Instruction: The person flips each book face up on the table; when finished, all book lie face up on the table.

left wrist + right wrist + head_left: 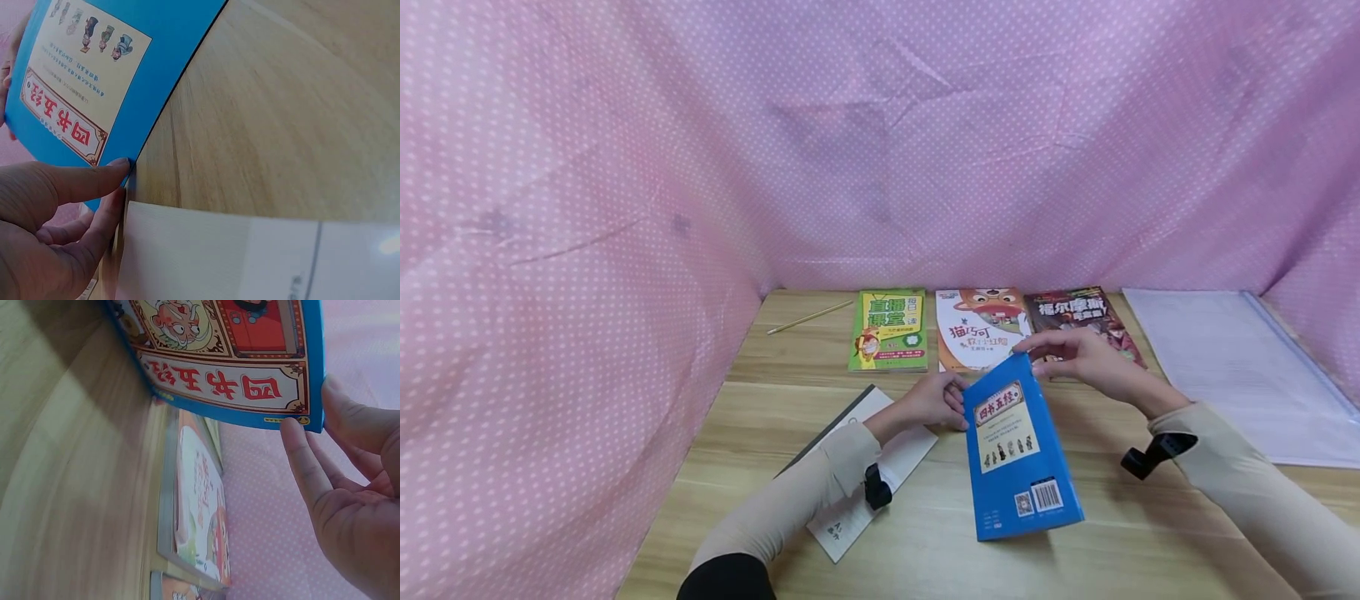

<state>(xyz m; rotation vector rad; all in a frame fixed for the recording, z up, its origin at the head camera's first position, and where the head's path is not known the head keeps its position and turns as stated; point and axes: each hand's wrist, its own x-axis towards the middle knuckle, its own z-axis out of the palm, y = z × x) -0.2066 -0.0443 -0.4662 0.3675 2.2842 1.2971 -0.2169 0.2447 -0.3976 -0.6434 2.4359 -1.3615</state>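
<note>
A blue book (1018,492) stands tilted above the table, its back cover with a barcode turned to the head view. My left hand (934,402) pinches the book's left edge between thumb and fingers, as the left wrist view shows up close. At the top corner, my right hand (1086,362) pinches the book with thumb and fingertips. In the right wrist view the illustrated front cover (219,356) faces that camera. Beneath my left forearm lies a white pad with a dark edge (910,454), partly hidden by the sleeve.
Along the back lie a pencil (811,317), a green book (889,333), a white book with an orange animal (973,325) and a dark-covered book (1082,312). A clear plastic sleeve with papers (1232,367) lies at the right. Pink dotted cloth (880,167) hangs around the wooden table.
</note>
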